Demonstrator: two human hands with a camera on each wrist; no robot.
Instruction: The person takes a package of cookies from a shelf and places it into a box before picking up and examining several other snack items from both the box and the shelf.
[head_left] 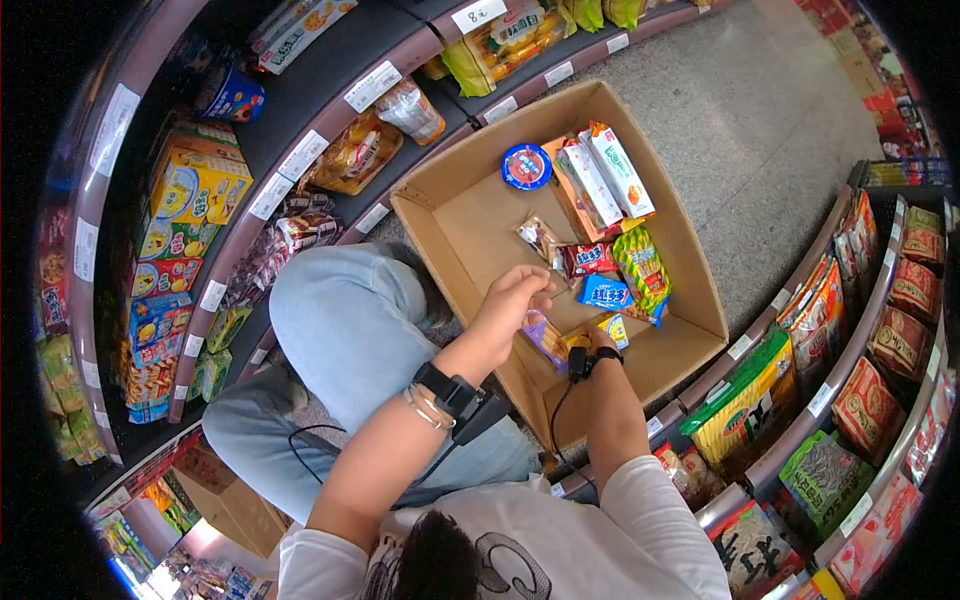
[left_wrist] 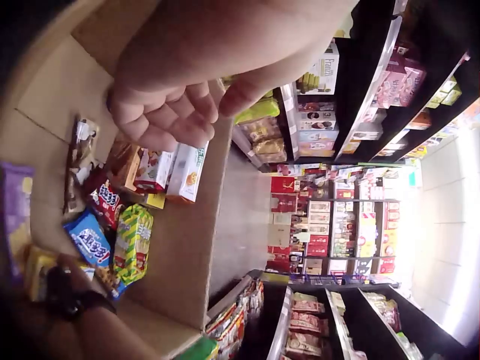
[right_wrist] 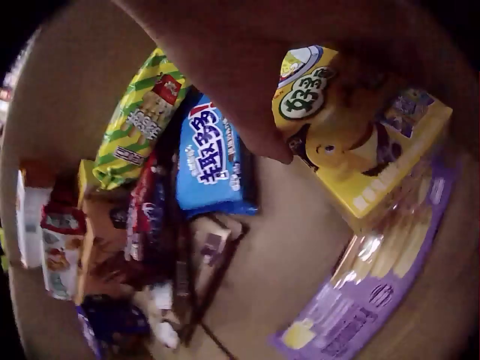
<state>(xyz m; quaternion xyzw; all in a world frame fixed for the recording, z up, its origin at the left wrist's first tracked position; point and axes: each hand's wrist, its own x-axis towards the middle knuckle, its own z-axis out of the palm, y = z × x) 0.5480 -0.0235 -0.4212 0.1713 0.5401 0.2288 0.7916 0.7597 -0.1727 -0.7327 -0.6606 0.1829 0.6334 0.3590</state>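
Observation:
The left hand (head_left: 515, 305) hovers over the near left part of a cardboard box (head_left: 440, 235), its fingers loosely bent and holding nothing; the left wrist view shows this hand (left_wrist: 169, 97) too. At the box's near end the right hand (head_left: 603, 350) grips a small yellow carton (right_wrist: 360, 142), partly hidden by the hand in the head view. A purple packet (right_wrist: 367, 292) lies beside that carton. Farther in are a blue packet (head_left: 605, 292), a red packet (head_left: 588, 260), a green-yellow striped bag (head_left: 642, 265), a brown-and-clear packet (head_left: 537, 235), white cartons (head_left: 620, 170) and a blue round tub (head_left: 526, 167).
Snack shelves (head_left: 300, 155) curve along the left, and more shelves (head_left: 825, 395) with bagged goods stand at the right. Grey floor (head_left: 740, 120) shows beyond the box. The person's bent leg (head_left: 345, 310) is against the box's left side. Another carton (head_left: 225, 500) stands at lower left.

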